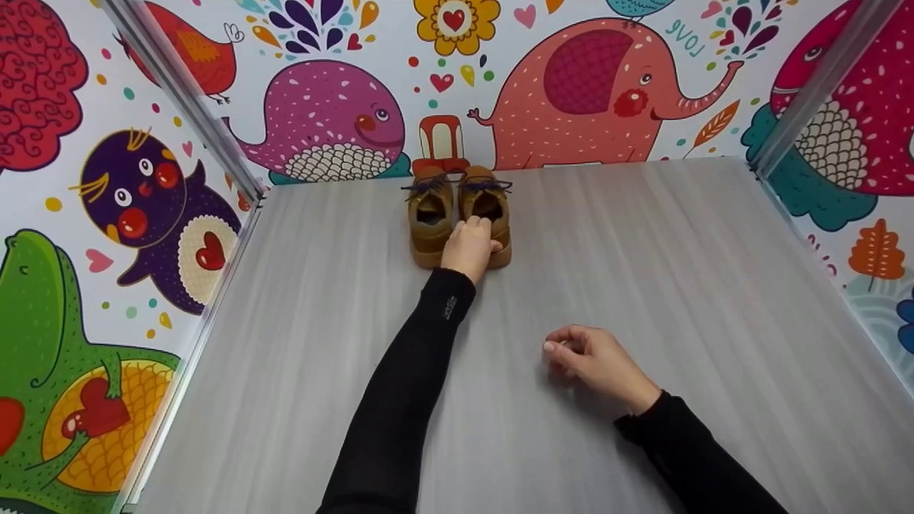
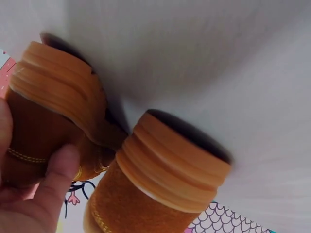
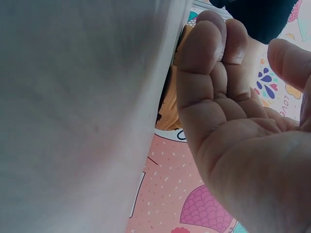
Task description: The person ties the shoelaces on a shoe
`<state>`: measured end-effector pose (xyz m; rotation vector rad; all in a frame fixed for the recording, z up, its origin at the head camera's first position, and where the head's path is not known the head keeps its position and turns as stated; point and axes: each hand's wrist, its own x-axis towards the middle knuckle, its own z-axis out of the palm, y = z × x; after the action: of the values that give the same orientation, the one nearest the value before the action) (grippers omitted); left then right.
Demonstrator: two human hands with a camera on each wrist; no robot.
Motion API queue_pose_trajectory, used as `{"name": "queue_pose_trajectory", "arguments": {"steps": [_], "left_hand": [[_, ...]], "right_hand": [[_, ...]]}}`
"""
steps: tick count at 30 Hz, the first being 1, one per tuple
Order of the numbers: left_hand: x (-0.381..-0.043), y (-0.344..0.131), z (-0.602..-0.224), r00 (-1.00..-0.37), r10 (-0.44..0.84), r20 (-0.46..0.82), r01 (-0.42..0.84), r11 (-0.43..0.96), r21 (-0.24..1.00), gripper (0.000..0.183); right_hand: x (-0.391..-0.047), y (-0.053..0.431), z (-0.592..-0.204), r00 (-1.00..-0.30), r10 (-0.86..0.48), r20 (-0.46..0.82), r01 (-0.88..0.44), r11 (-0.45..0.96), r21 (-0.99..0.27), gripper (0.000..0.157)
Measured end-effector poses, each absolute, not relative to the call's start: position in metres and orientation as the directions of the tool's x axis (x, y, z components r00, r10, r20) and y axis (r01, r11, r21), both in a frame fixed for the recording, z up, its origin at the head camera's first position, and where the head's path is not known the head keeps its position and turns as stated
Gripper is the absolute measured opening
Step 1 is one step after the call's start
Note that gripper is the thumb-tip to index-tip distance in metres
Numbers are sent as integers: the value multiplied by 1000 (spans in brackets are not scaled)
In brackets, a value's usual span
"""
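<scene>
A pair of brown shoes with dark laces stands side by side at the back of the grey tabletop, toes toward the wall. My left hand (image 1: 469, 248) grips the right-hand shoe (image 1: 503, 235) at its heel. In the left wrist view the thumb (image 2: 58, 177) presses the suede side of that shoe, whose tan sole is tilted. Close beside it is the left-hand shoe (image 1: 426, 243), untouched by the fingers. My right hand (image 1: 607, 364) hovers over the table nearer to me, fingers loosely bent and holding nothing.
The grey wood-grain table (image 1: 343, 285) is bordered by printed walls with cartoon animals. A metal post (image 1: 193, 100) rises at the back left corner, and another post (image 1: 821, 89) at the back right. The back wall (image 1: 457, 78) stands right behind the shoe toes.
</scene>
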<state>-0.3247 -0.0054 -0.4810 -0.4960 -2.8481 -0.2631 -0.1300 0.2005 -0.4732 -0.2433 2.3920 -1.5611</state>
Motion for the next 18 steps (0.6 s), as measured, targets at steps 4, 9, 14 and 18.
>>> {"name": "queue_pose_trajectory", "arguments": {"steps": [4, 9, 14, 18], "left_hand": [[-322, -4, -482, -922, 296, 250, 338, 930, 146, 44], [-307, -8, -485, -913, 292, 284, 367, 892, 262, 58], [-272, -28, -484, -828, 360, 430, 500, 821, 276, 56], [-245, -68, -491, -801, 355, 481, 522, 808, 274, 58]], "right_hand": [[-131, 202, -474, -946, -294, -137, 11, 393, -919, 28], [-139, 211, -500, -948, -288, -139, 17, 389, -921, 34], [-146, 224, -508, -965, -232, -119, 11, 420, -907, 37], [-151, 246, -507, -988, -153, -12, -64, 483, -873, 43]]}}
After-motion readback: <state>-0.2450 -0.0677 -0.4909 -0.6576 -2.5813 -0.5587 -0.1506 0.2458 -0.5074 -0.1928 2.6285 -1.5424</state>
